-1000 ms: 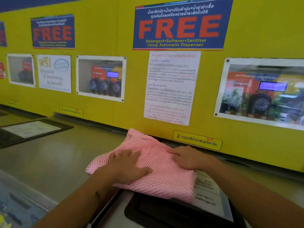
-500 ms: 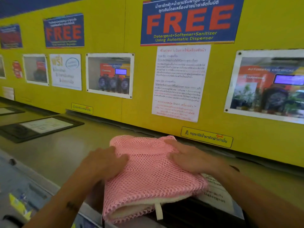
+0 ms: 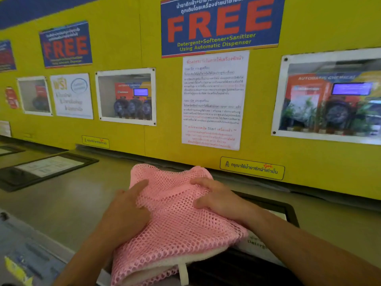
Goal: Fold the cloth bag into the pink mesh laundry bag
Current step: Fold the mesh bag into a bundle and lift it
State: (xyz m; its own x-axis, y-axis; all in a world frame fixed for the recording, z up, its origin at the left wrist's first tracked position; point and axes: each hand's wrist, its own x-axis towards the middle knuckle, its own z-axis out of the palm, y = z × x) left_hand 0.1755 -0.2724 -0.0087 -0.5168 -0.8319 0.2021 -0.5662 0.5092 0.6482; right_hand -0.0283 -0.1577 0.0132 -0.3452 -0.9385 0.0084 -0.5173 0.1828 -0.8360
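Your left hand and right hand lie open, palms flattening the pink mesh laundry bag on the surface, pinning the white cloth bag showing at its mouth.

The mesh laundry bag is lying on the machine top, the cloth bag showing inside its near end; the left hand is resting on its left side, the right hand on its right.

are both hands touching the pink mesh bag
Touching: the head view shows the left hand and right hand pressed flat on the mesh bag.
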